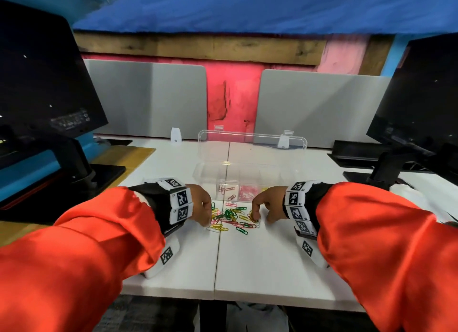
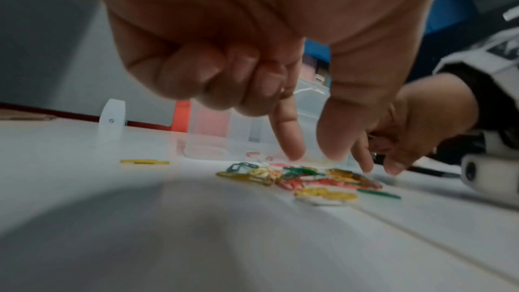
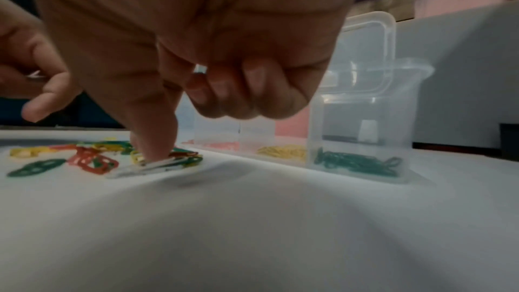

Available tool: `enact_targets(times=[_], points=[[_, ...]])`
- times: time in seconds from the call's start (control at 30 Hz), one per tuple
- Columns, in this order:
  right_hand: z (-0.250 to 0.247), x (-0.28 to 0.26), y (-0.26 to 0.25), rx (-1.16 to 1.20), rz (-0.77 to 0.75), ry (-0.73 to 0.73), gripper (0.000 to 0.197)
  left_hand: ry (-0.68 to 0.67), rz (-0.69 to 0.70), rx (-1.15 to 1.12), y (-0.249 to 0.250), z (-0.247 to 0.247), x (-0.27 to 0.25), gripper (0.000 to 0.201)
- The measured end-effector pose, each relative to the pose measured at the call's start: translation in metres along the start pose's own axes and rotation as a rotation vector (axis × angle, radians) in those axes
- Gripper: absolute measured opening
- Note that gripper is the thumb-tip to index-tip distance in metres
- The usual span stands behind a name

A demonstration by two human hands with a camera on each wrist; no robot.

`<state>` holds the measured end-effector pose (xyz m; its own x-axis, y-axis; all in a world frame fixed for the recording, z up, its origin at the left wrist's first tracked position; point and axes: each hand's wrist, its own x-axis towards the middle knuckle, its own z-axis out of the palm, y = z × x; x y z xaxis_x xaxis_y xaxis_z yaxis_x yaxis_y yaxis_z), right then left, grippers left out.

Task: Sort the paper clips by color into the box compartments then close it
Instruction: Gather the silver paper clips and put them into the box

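A loose pile of green, yellow, red, pink and white paper clips (image 1: 230, 217) lies on the white table just in front of the clear box (image 1: 247, 175), whose lid (image 1: 252, 139) stands up. In the right wrist view, its compartments hold green clips (image 3: 356, 161), yellow clips (image 3: 283, 151) and pink clips (image 3: 224, 145). My left hand (image 1: 203, 208) hovers at the pile's left edge. Its index finger and thumb point down and apart with nothing between them, and the other fingers are curled. My right hand (image 1: 257, 215) pinches down on a white clip (image 3: 146, 165) at the pile's right edge.
Black monitors on stands flank the table, one at the left (image 1: 44, 84) and one at the right (image 1: 421, 96). Grey partition panels (image 1: 148, 96) close off the back. One yellow clip (image 2: 144, 161) lies apart, left of the pile. The table's front edge (image 1: 223, 297) is near me.
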<state>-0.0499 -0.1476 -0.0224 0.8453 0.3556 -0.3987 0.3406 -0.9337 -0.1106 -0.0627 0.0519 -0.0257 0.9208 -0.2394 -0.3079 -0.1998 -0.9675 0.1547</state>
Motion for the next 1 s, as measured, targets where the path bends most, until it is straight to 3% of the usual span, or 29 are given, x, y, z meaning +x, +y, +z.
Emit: enact_targets(times=[0.27,0.4,0.57,0.7,0.83,1.0], points=[[0.009,0.019,-0.002,-0.072,-0.011,0.010,0.019,-0.161,0.063,0.039,0.011,0.005,0.018,0.030],[0.011,0.019,0.002,-0.071,-0.016,0.030,0.014,-0.123,0.068,0.077,0.012,0.010,0.024,0.015],[0.013,0.016,0.003,-0.068,-0.033,0.030,0.012,-0.128,0.059,0.101,0.010,0.013,0.028,0.011],[0.012,0.014,0.001,-0.029,-0.035,0.070,0.011,-0.116,0.040,0.075,0.006,0.016,0.029,0.029],[0.011,0.014,0.000,-0.010,-0.030,0.047,0.017,-0.118,0.021,0.063,0.006,0.017,0.032,0.023],[0.013,0.018,-0.004,-0.078,-0.010,-0.006,0.019,-0.108,0.000,0.073,0.006,0.019,0.031,0.029]])
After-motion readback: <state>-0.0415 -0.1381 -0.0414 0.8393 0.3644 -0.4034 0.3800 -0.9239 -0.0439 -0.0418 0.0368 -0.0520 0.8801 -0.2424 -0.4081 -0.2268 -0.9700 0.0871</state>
